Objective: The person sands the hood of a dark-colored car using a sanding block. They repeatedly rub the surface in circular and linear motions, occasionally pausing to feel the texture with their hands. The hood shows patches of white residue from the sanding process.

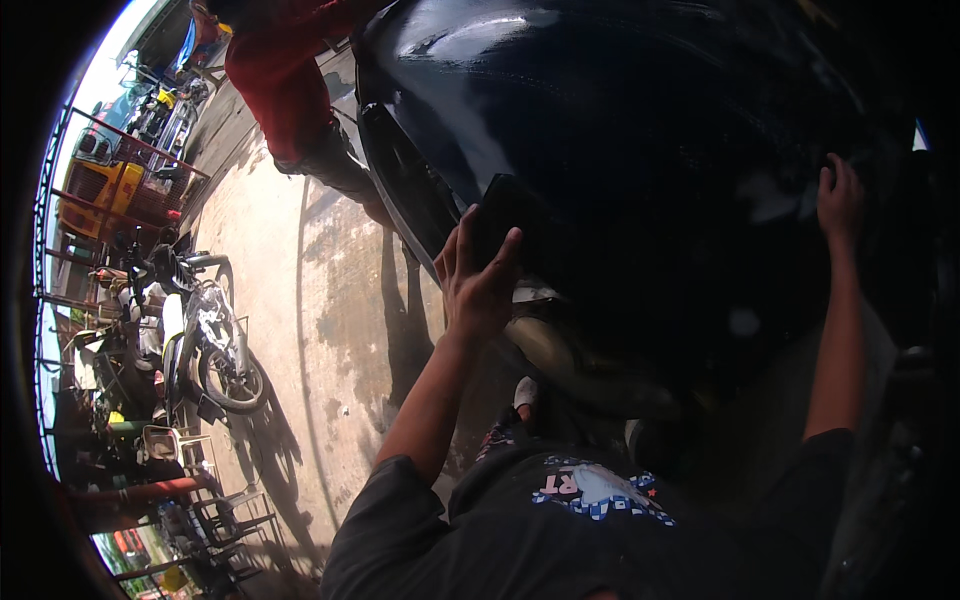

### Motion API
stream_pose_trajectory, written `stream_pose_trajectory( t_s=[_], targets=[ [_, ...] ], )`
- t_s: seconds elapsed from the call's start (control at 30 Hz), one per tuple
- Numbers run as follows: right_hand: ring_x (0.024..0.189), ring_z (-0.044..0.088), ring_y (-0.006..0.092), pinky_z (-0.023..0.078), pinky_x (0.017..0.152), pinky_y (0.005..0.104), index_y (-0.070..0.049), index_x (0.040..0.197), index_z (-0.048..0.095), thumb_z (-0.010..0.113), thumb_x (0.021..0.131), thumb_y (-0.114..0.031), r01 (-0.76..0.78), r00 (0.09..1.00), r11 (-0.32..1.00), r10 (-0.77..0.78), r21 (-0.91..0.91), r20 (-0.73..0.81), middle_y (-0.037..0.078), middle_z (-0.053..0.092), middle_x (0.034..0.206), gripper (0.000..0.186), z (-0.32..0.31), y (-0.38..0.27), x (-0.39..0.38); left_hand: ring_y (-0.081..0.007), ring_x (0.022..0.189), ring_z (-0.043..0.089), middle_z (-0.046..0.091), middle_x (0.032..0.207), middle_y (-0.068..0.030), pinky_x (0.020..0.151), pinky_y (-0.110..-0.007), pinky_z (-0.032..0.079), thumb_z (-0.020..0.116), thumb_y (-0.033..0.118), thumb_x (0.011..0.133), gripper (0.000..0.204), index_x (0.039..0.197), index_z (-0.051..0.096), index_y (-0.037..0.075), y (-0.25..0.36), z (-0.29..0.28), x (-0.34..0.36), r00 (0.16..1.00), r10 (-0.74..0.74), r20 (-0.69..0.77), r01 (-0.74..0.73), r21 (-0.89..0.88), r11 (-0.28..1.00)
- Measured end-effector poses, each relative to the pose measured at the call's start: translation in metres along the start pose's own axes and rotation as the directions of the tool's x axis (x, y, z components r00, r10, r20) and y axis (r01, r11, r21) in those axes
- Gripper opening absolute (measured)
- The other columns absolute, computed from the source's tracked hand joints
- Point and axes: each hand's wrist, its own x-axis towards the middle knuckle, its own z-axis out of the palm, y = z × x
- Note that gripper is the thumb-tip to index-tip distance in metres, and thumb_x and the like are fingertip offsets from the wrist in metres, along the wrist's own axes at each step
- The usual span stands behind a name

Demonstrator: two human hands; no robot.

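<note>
A large, dark, glossy car hood [620, 130] fills the view in front of me, with bright reflections toward its far left. My left hand [478, 285] is at its near left corner. The fingers and thumb are spread around a dark, flat-edged piece [505, 205]; shadow hides whether this is part of the hood. Farther right, my right hand [842, 200] lies against the hood near its right edge, fingers extended, with nothing visible in them. Below the left hand, a yellowish headlight [545, 345] shows at the car's front.
Across the hood, at the far left, another person in a red top [285, 85] leans by the car. A motorcycle [215, 350], chairs [235, 520] and a yellow machine [100, 195] stand along the left. Sunlit concrete floor [340, 300] stretches between them and the car.
</note>
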Motion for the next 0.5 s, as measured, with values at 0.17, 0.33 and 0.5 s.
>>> stream_pose_trajectory(
  t_s=[0.17,0.33,0.5],
  targets=[
    [0.140,0.061,0.0366,0.049,0.117,0.0498,-0.020,0.149,0.064,0.052,0.113,-0.039,0.038,0.999,0.998,-0.039,-0.050,-0.021,0.010,0.064,0.151,0.042,-0.005,-0.003,-0.004,-0.0409,0.152,0.046,0.045,0.169,-0.0203,0.122,-0.049,0.037,0.075,0.019,0.096,0.059,0.153,0.067,0.031,-0.024,-0.012,0.048,0.935,-0.353,-0.031,0.351,-0.063,0.934],
    [0.138,0.061,0.0366,0.050,0.115,0.0503,-0.022,0.148,0.064,0.053,0.112,-0.039,-0.001,0.999,1.000,0.001,0.013,-0.036,0.007,0.063,0.153,0.041,-0.004,-0.003,-0.004,-0.0404,0.151,0.047,0.044,0.170,-0.0194,0.122,-0.048,0.035,0.075,0.017,0.095,0.062,0.154,0.066,0.033,0.019,-0.010,0.006,0.992,-0.124,0.028,0.125,-0.040,0.991],
    [0.136,0.062,0.0367,0.052,0.113,0.0498,-0.022,0.148,0.064,0.054,0.112,-0.039,0.022,0.998,1.000,-0.021,0.018,-0.062,0.007,0.064,0.151,0.041,0.001,0.000,-0.006,-0.0411,0.152,0.045,0.042,0.171,-0.0220,0.123,-0.051,0.035,0.072,0.021,0.096,0.061,0.155,0.065,0.034,-0.056,-0.009,0.066,0.915,-0.402,-0.042,0.400,-0.037,0.916]
  ],
)
